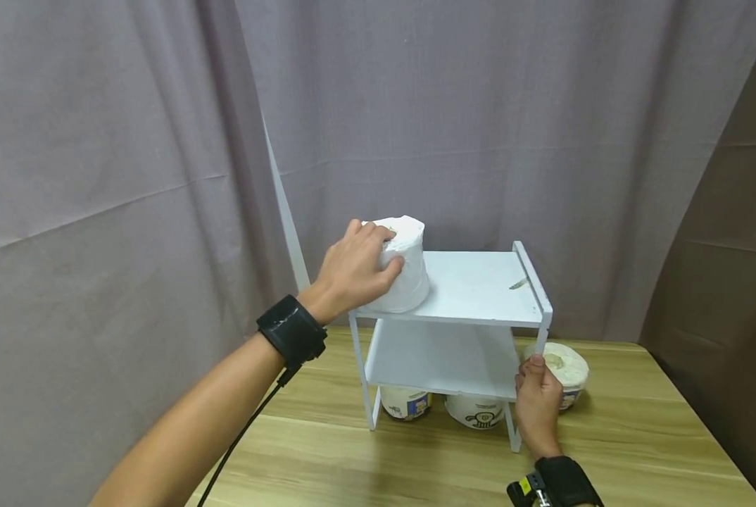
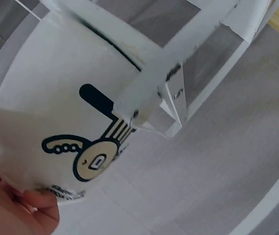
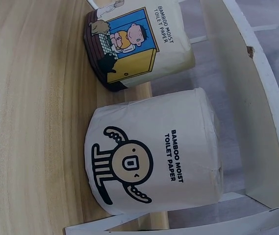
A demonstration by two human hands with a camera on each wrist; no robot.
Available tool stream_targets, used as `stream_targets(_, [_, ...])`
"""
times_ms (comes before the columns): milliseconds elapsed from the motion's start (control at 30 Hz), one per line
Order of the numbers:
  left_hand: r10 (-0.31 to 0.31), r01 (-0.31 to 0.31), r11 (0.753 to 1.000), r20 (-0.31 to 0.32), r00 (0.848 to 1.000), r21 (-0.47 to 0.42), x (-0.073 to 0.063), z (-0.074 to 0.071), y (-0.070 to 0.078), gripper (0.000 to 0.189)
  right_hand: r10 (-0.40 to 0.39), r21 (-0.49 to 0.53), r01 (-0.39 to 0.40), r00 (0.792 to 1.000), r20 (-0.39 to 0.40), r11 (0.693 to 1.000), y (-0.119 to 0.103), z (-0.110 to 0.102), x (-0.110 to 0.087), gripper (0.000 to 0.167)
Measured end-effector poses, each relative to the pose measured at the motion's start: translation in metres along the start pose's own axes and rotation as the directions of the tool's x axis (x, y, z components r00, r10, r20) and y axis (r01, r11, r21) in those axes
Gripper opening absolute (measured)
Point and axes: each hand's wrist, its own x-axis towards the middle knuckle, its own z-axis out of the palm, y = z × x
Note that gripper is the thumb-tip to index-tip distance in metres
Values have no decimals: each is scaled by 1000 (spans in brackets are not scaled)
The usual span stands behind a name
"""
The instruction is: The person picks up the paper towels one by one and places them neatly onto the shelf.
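My left hand grips a white wrapped toilet paper roll at the left end of the shelf's top board, fingers over its top and thumb at the near side. The left wrist view shows that roll with a printed cartoon figure, overlapping the white shelf frame. Lower down, my right hand holds the front right leg of the white two-tier shelf, thumb pointing up along it. Only a sliver of that hand shows at the right wrist view's edge.
Two wrapped rolls stand on the wooden table under the lower board: one with a colourful picture, one with a cartoon figure. Another roll stands right of the shelf, behind my right hand. Grey curtains hang behind.
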Motion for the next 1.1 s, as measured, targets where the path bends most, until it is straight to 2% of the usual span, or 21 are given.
stream_targets(100, [-21, 21, 1000, -29, 999, 7, -1, 3, 5, 45, -4, -13, 4, 1000, -10, 1000, 0, 0, 1, 55])
stream_targets(200, [-21, 23, 999, -56, 998, 31, -2, 6, 8, 46, 15, 21, -14, 1000, -10, 1000, 1, 0, 1, 54])
stream_targets(367, [-7, 12, 999, -93, 996, 48, -5, 9, 4, 47, 39, 62, -39, 999, -2, 997, 2, 2, 1, 52])
stream_targets(500, [34, -32, 999, -112, 993, 23, -9, 10, -4, 48, 25, 18, -24, 1000, -13, 1000, 3, 2, 1, 53])
stream_targets(600, [98, -99, 995, -119, 988, -1, -12, 10, -15, 48, 19, -13, -19, 1000, -9, 1000, 3, 1, 0, 53])
stream_targets(700, [197, -199, 980, -103, 975, -12, -14, 9, -30, 50, 20, -38, -20, 1000, 0, 999, 3, 2, -2, 54])
stream_targets(800, [288, -290, 957, -62, 956, -25, -14, 7, -46, 53, 25, -39, -25, 1000, 6, 999, 3, 2, -3, 54])
stream_targets(967, [366, -362, 927, 25, 930, -101, -8, 3, -71, 54, 24, -61, -25, 1000, -7, 998, 5, 1, -3, 53])
stream_targets(1100, [433, -410, 886, 70, 899, -217, 0, 0, -83, 48, 27, -64, -29, 999, -26, 998, 7, 1, -1, 53])
